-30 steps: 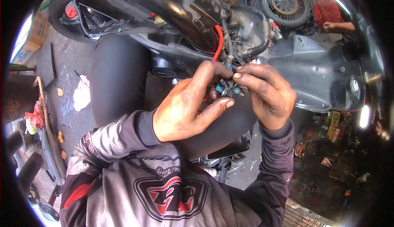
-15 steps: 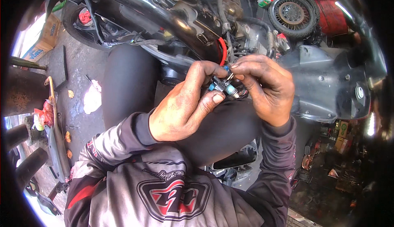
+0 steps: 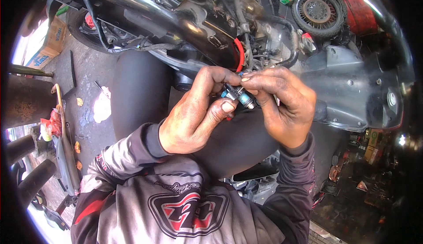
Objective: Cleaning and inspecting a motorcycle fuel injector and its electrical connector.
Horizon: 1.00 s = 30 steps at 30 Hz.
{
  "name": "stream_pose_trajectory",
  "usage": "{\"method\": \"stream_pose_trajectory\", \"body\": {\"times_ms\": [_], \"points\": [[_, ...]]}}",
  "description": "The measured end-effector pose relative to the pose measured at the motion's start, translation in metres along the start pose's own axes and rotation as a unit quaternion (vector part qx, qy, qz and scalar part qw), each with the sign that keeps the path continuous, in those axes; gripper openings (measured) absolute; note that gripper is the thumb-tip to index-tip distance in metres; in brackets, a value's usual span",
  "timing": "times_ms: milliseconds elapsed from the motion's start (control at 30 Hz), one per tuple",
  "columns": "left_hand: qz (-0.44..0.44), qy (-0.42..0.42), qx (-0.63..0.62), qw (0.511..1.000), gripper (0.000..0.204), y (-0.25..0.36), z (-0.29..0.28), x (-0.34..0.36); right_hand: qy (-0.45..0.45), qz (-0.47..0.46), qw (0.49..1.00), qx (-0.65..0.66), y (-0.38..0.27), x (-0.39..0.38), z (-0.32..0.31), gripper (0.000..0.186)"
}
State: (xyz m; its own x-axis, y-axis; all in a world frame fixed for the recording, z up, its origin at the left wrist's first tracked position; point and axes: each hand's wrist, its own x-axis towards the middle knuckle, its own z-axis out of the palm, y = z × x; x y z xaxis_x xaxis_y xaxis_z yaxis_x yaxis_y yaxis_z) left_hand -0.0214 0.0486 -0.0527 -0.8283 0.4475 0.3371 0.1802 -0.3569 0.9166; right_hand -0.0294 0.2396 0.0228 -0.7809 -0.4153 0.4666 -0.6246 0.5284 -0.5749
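Above my right thigh, a small blue-and-black fuel injector with a pale metal end is gripped between the thumb and fingers of my left hand. My right hand is closed in a pinch at its upper side, thumb and forefinger together. What those fingertips hold is small and mostly hidden; a sliver of metal shows beside them. A curved red hose lies just beyond my fingers, by the engine of a partly stripped motorcycle.
A black body panel lies to the right. A spoked wheel and a red drum stand at the far right. At the left are a cardboard box, a white rag and thick dark pipes.
My right fingers have come down and closer onto the injector, covering more of the thin metal piece seen before. My left hand keeps its grip. The whole view has shifted slightly.
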Motion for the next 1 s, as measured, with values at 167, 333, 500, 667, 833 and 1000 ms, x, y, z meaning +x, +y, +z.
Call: {"method": "stream_pose_trajectory", "body": {"times_ms": [167,333,500,667,833,1000], "points": [[0.001,0.025,-0.025,0.999,0.032,-0.005,0.004,-0.002,0.005,-0.004,0.999,-0.046,-0.011,-0.007,0.003,0.034],[0.005,0.038,-0.041,0.998,0.031,-0.005,0.006,-0.002,0.045,-0.016,0.996,-0.075,-0.008,-0.014,0.016,0.05],[-0.047,0.048,-0.042,0.997,0.034,0.002,0.005,-0.005,0.065,-0.006,0.994,-0.085,-0.006,-0.019,0.022,0.049],[-0.044,0.049,-0.041,0.997,0.031,0.0,0.007,-0.004,0.048,-0.043,0.995,-0.082,0.0,-0.021,0.021,0.049],[-0.049,0.043,-0.044,0.997,0.03,0.005,0.005,-0.005,0.026,-0.071,0.994,-0.082,0.002,-0.021,0.018,0.05],[-0.09,0.032,-0.054,0.994,0.032,0.007,0.005,-0.005,0.056,0.036,0.996,-0.067,-0.002,-0.02,0.017,0.052]]}}
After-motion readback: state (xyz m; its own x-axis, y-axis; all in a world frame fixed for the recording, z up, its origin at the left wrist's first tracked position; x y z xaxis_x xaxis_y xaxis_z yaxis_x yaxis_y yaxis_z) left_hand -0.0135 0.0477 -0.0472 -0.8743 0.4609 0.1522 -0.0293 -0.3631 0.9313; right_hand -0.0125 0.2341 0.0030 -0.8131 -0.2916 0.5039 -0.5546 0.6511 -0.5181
